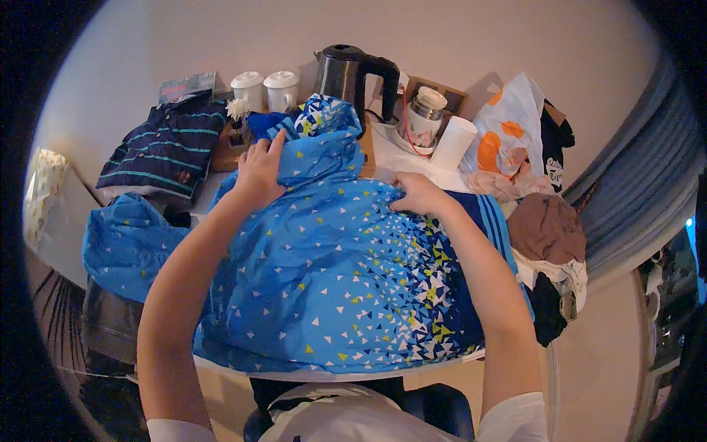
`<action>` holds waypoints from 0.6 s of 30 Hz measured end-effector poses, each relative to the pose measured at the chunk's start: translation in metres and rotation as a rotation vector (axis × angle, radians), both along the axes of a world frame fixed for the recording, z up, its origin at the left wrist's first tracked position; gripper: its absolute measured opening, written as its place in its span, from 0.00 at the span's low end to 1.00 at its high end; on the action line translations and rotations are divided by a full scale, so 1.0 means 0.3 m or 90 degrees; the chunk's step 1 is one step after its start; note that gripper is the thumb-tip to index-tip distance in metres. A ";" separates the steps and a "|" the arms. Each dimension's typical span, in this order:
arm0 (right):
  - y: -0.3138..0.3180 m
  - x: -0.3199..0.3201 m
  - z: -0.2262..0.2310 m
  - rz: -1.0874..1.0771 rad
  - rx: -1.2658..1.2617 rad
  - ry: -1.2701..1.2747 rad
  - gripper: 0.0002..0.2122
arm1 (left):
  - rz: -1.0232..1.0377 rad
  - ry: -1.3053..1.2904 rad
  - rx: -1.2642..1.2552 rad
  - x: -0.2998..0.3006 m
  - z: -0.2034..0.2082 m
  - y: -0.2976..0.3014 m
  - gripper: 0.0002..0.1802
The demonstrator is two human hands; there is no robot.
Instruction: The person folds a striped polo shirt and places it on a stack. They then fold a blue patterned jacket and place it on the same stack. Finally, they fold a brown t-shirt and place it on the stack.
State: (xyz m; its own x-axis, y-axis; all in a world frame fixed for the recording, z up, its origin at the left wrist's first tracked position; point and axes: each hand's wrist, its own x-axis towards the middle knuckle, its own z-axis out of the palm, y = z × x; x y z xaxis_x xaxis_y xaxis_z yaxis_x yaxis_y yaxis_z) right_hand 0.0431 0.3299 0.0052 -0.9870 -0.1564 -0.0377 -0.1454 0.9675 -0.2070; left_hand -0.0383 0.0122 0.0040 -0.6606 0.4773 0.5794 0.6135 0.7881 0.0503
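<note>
A blue jacket (294, 258) with small white, yellow and navy triangles lies spread over the table, its patterned hood or collar (328, 114) bunched at the far end. One sleeve (129, 239) stretches out to the left. My left hand (258, 171) rests on the jacket's left shoulder beside the collar, fingers extended and thumb apart. At the right shoulder, my right hand (421, 195) has its thumb and fingers closed on the jacket's fabric. Dark blue cloth with light blue stripes (490, 221) shows beneath my right forearm.
A folded navy striped shirt (166, 147) lies at the far left. Behind the jacket stand two white lidded mugs (281, 91), a black kettle (342, 77), a glass jar (425, 116) and a white cup (454, 141). A plastic bag (508, 129) and brown cloth (547, 228) sit at the right.
</note>
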 end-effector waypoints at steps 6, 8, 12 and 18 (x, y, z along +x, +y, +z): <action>-0.097 0.189 0.017 0.048 0.210 0.237 0.09 | -0.043 -0.173 -0.141 0.014 -0.009 -0.080 0.14; -0.090 0.290 0.016 0.135 0.224 0.344 0.09 | -0.080 -0.073 -0.102 0.037 -0.036 -0.130 0.09; -0.046 0.385 0.029 0.142 0.107 0.041 0.09 | -0.121 -0.172 -0.230 0.140 -0.089 -0.216 0.12; -0.095 0.254 0.193 0.091 -0.065 -0.074 0.11 | -0.244 -0.352 -0.055 0.176 -0.059 -0.282 0.18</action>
State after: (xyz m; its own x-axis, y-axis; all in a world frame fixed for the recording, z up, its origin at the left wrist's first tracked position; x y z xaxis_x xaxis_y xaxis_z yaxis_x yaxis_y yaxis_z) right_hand 0.1193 0.3015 0.0630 -0.9445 -0.3034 -0.1262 -0.2493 0.9118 -0.3262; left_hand 0.0147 -0.0722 -0.0136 -0.6233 0.7666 0.1545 0.7529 0.5348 0.3835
